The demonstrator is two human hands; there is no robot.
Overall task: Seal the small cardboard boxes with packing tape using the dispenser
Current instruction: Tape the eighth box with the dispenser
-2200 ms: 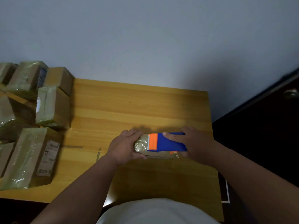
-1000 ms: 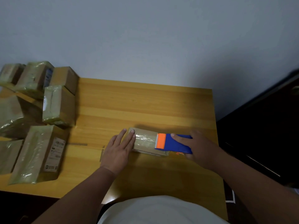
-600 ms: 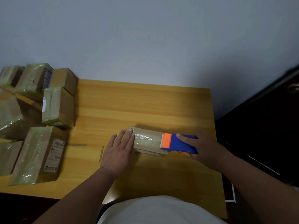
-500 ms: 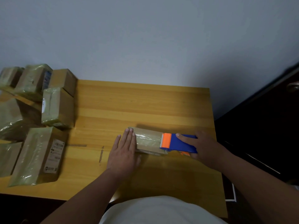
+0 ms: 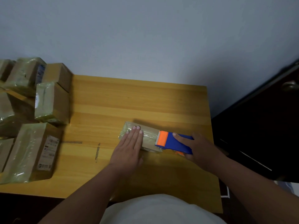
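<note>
Cardboard box (image 5: 149, 139), small, flat and brown, lies on a wooden table (image 5: 129, 101) just in front of the person, right of centre. Glossy clear tape covers its top. A blue tape dispenser (image 5: 175, 143) with an orange front rests on the box's right end, its toothed edge facing left.

Over the last two seconds the dispenser has travelled from the middle of the box to its right end, laying tape along the top. The left hand (image 5: 129, 149) has shifted from gripping the box's left end to lying flat on it, fingers straight and together, pressing the tape down. The right hand (image 5: 199, 147) grips the dispenser body, fingers wrapped round it and the forefinger stretched along its top. This strip looks nearly finished; the likely next step is cutting the tape at the right edge.

Counted: one box being sealed, one dispenser, two hands. A pile of boxes (image 5: 29, 117) fills the table's left side; at least seven show, most wrapped in shiny tape, and the exact number is unclear because they overlap and run past the edge of view. A dark door (image 5: 265, 120) with one round knob stands at the right.
</note>
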